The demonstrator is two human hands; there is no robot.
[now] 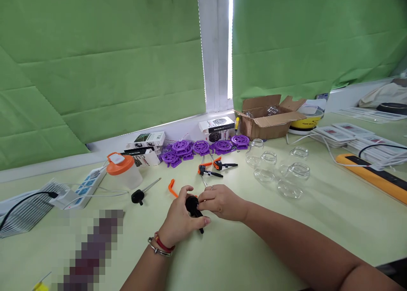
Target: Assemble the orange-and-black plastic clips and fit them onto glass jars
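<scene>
My left hand (181, 219) is closed round a black round plastic part with a stubby arm (192, 204), near the middle of the table. At its upper right side, my right hand (221, 202) presses its fingertips together on the same part; what lies between them is hidden. A curved orange plastic piece (172, 188) rests just beyond my left hand. Farther back lie two black-and-orange parts with thin metal rods, one left (208, 171) and one right (224, 164). To the left is a black knob-like part with a metal rod (138, 196).
Several purple plastic reels (201, 147) line the back, by printed boxes (218, 128) and an open cardboard box (269, 123). Clear jars (292, 181) stand right. Left are an orange-lidded container (127, 174) and a power strip (90, 185); an orange-yellow bar (375, 176) lies far right.
</scene>
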